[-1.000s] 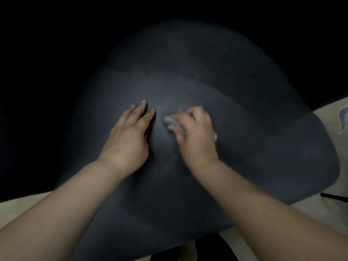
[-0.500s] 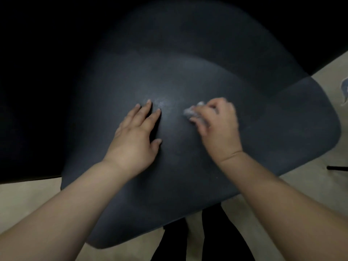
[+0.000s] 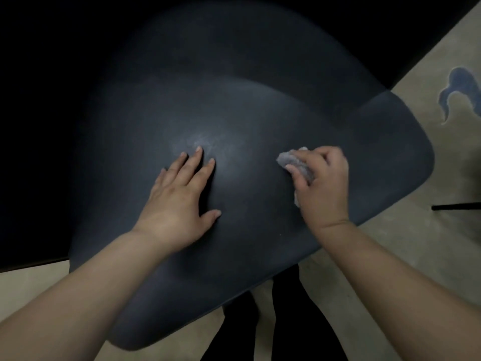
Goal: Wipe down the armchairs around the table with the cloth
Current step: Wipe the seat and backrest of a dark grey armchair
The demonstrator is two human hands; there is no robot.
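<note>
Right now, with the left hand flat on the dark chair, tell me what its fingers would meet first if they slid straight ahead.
Only more of the dark matte chair surface: beyond the left hand it curves into shadow, where depth is unclear.

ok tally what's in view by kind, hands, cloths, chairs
hands: 2, left hand flat on the seat, right hand gripping the cloth
cloths: 1, grey cloth
chairs: 1, dark armchair
total: 4

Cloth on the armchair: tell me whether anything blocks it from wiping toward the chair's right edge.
Nothing visible does. The right hand grips the cloth against the armchair, and the dark surface from there to the right edge is bare. The left hand rests flat on the other side.
</note>
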